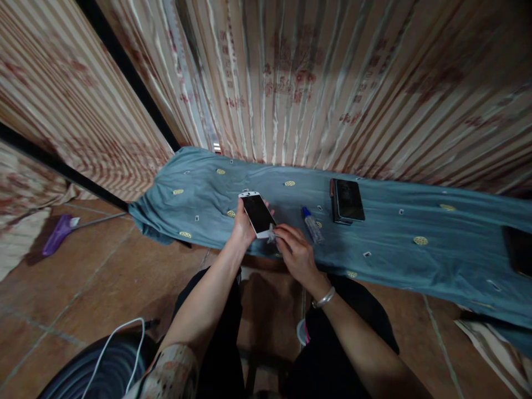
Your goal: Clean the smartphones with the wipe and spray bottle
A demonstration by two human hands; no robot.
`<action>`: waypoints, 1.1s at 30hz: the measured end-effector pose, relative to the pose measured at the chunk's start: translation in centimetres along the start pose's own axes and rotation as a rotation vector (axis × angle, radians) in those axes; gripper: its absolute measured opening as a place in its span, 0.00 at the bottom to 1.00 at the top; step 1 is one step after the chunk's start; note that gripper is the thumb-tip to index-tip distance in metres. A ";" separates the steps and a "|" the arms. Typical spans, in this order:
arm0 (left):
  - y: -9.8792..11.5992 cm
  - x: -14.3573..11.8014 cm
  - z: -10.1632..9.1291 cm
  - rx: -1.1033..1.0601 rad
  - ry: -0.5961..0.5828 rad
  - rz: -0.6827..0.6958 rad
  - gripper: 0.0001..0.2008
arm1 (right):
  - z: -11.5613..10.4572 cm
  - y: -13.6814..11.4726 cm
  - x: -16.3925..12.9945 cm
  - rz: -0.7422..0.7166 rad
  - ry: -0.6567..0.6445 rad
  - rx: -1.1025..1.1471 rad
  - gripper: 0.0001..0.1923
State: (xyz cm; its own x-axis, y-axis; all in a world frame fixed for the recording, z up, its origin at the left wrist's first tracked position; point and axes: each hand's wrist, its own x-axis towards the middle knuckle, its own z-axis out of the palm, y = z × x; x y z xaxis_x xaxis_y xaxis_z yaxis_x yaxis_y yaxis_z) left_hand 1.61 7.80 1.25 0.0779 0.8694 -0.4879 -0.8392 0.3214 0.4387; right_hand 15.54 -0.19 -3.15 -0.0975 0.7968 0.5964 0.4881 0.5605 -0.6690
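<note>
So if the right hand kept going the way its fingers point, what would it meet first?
The right hand points up-left at the white phone in the left hand; its fingertips, pinching a small clear scrap, are already at the phone's lower edge. Contact itself is unclear.

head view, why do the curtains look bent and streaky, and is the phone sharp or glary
Head view: wide-angle distortion bows the curtains and the cloth edge; curtain folds smear toward the corners. Head view: the phone in the left hand is fairly sharp, its dark screen without glare; lighting is dim, with soft shadow under the arms.
</note>
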 end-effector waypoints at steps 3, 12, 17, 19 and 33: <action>0.2 -0.3 0.2 0.038 -0.040 -0.056 0.32 | 0.0 1.0 0.0 0.219 0.032 0.171 0.11; -0.4 -1.7 1.0 0.181 -0.066 -0.142 0.33 | 0.3 2.8 0.7 0.683 0.113 0.659 0.15; -1.8 -2.2 0.7 0.241 -0.068 -0.267 0.33 | 0.1 3.4 1.5 0.704 0.180 0.692 0.14; -2.5 -2.5 0.6 0.258 -0.072 -0.300 0.32 | -0.2 3.7 1.8 0.711 0.207 0.699 0.13; -5.3 -2.7 -1.0 0.309 -0.212 -0.378 0.30 | -1.4 5.6 3.3 0.681 0.279 0.501 0.17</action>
State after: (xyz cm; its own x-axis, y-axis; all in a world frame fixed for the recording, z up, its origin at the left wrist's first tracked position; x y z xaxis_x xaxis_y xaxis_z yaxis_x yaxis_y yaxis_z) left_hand 5.33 3.40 -0.51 0.4784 0.7177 -0.5060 -0.5361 0.6951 0.4790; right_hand 19.14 5.21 -4.31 0.3217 0.9460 0.0405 -0.0801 0.0698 -0.9943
